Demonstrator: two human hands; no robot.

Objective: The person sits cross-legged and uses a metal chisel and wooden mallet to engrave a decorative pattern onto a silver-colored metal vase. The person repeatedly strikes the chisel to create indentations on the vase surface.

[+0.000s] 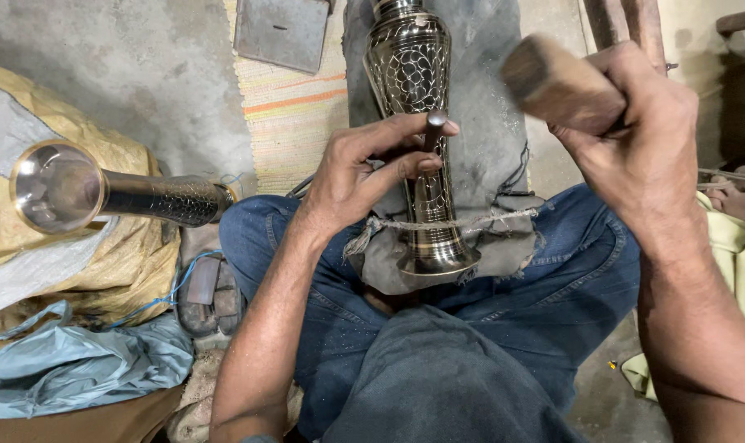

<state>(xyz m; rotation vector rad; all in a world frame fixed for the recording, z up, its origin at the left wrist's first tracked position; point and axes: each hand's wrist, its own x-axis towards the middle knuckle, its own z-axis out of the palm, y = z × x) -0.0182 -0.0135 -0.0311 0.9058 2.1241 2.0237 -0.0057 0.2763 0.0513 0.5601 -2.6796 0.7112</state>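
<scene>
A tall brass vase (411,74) with dark engraved patterns lies lengthwise on a grey padded board (483,107) over my lap, tied down by a rope near its flared foot. My left hand (364,168) pinches a short dark metal punch (434,131), its tip set against the vase's narrow stem. My right hand (639,135) is raised at the right, gripping a wooden mallet (557,82) whose blurred head points toward the punch.
A second engraved vase (118,195) lies on yellow sacking (102,254) at the left. A blue-grey plastic bag (77,361) sits below it. A striped mat (294,107) and a flat metal plate (281,31) lie on the concrete floor ahead. Another person's foot (738,197) shows at right.
</scene>
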